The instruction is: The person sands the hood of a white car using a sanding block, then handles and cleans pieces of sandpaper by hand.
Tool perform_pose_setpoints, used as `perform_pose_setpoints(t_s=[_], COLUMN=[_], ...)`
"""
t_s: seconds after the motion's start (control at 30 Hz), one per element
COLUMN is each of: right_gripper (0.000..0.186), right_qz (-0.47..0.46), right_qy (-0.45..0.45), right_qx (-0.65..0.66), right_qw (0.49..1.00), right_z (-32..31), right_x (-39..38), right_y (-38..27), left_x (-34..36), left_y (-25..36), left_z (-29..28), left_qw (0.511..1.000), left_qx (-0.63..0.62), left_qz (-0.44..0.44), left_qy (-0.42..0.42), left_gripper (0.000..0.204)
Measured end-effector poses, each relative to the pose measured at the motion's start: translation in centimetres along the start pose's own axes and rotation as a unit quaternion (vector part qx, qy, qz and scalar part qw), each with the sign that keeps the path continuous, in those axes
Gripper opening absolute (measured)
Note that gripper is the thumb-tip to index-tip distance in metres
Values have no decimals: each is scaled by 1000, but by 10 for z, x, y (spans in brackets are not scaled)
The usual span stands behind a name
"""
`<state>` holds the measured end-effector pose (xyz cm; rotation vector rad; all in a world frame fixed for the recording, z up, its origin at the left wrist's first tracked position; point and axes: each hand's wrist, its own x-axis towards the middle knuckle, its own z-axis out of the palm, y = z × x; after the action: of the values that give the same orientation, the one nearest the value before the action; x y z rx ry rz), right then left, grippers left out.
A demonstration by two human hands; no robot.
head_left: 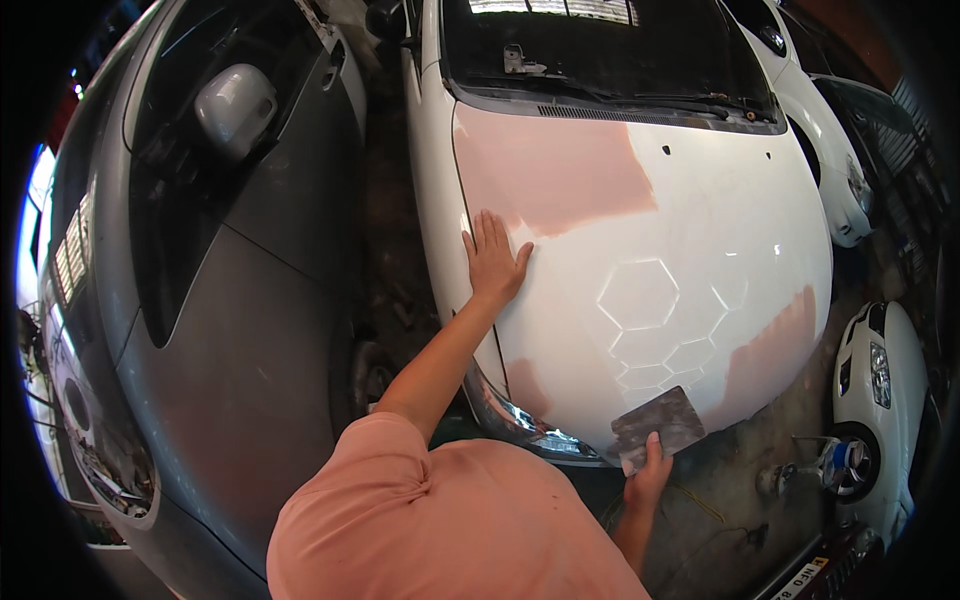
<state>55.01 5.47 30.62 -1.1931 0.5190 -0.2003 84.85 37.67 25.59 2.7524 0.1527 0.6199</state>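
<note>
My left hand (497, 258) lies on the left edge of a white car hood (560, 280), fingers stretched out, just below a large pink filler patch (555, 175). My right hand (649, 465) grips a dark grey square sheet (657, 415), perhaps abrasive paper, at the hood's lower front edge. Smaller pink patches (770, 360) mark the lower right and lower left of the hood. Light hexagon reflections show across its middle. The car's headlight (535, 425) shows below the lower left corner, partly behind my body.
A dark grey car (230, 380) with a side mirror (230, 105) stands close on the left, a narrow gap between. White cars (890, 370) stand at the right. On the floor at lower right lie a cable (705, 505) and a metal tool with a blue part (825, 460).
</note>
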Motion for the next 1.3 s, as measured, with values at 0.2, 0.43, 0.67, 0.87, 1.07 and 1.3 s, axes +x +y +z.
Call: perform_pose_setpoints(t_s=[0.2,0.43,0.67,0.87,1.07,1.3], right_gripper=[50,45,46,45,46,41], right_qz=[5,-12,-11,2,51,-41], right_qy=[19,38,58,58,15,-94], right_qx=[-9,-18,8,-8,-67,-125], right_qw=[1000,999,998,998,996,987], right_z=[16,28,54,66,93,184], right_x=[6,2,-11,-15,10,74], right_y=[4,5,3,8,6,14], left_x=[16,142,236,190,66,-52], left_y=[-1,-37,-76,-59,-11,-12], left_z=[7,10,13,17,-1,-45], left_qw=[1000,998,996,998,997,915], left_qx=[10,16,-3,15,-26,-268], left_qz=[-14,-63,-77,-32,75,262], left_qy=[12,17,35,57,4,-151], left_gripper=[87,90,92,91,88,54])
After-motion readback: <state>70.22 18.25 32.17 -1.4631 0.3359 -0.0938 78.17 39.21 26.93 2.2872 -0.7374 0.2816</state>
